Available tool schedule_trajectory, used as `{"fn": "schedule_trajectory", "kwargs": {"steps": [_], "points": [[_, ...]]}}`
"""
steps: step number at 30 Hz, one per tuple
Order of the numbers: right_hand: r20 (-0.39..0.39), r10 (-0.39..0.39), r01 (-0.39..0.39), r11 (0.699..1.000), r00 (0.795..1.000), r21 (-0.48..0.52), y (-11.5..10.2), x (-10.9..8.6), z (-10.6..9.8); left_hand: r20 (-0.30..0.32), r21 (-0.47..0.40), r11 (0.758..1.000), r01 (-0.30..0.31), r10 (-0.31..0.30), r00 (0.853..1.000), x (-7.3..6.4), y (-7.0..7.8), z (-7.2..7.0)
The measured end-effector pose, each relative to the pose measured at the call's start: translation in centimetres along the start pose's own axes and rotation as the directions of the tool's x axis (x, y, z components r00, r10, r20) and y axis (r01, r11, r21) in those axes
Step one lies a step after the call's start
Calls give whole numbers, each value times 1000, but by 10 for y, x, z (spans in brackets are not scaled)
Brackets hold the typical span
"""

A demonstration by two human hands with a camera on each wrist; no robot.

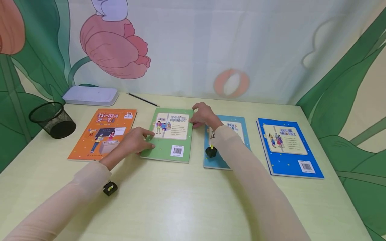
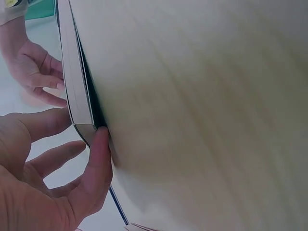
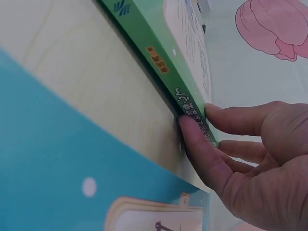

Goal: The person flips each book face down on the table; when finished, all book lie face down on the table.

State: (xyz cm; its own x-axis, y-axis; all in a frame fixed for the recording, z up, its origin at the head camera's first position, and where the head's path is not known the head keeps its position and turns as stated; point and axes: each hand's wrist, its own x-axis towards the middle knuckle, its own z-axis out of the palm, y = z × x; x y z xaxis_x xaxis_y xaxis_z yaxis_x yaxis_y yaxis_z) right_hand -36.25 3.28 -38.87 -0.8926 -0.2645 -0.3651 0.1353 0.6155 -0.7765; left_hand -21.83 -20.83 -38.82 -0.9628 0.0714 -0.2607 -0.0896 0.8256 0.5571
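A green book [image 1: 163, 154] lies back cover up on the table, with a barcode near its lower edge. My left hand [image 1: 134, 142] pinches its lower left side; in the left wrist view one fingertip presses the edge of the book [image 2: 79, 77] and another finger lies over the cover. At the upper right corner my right hand [image 1: 206, 115] pinches the spine side. Seen from the right wrist, its thumb rests on the green spine [image 3: 144, 38] and a finger on the cover. The right forearm passes over a light blue book [image 1: 218, 162].
An orange book [image 1: 87, 137] lies to the left, a dark blue book [image 1: 283, 164] far right. At the back left are a black mesh pen holder [image 1: 54, 122], a pale lilac pencil case [image 1: 90, 95] and a pencil [image 1: 143, 99]. A printed curtain [image 1: 187, 50] hangs behind the table.
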Motion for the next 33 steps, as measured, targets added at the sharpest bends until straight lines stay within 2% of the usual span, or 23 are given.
{"fn": "schedule_trajectory", "kwargs": {"steps": [7,13,22,24,27,31,33], "points": [[-5,-10,10,1000,1000,-11,-2,-2,-6,-19,27,1000,-15,16,1000,0,4,2],[33,-2,2,1000,999,-13,-7,-7,-9,-19,42,999,-17,17,1000,-1,4,2],[35,-15,18,997,999,-73,-12,-10,-13,-24,53,998,-26,27,999,0,3,2],[8,-42,42,995,999,-88,-14,-10,-12,-23,51,998,-31,32,999,-1,2,2],[-59,-127,120,987,990,-111,-19,-10,-9,-19,48,998,-33,34,999,-3,2,0],[-134,-253,236,963,958,-129,-26,-10,-1,-44,53,998,-40,43,998,-7,-2,-7],[-147,-287,269,954,946,-130,-30,-10,5,-68,40,998,-58,61,996,-9,-7,-12]]}}
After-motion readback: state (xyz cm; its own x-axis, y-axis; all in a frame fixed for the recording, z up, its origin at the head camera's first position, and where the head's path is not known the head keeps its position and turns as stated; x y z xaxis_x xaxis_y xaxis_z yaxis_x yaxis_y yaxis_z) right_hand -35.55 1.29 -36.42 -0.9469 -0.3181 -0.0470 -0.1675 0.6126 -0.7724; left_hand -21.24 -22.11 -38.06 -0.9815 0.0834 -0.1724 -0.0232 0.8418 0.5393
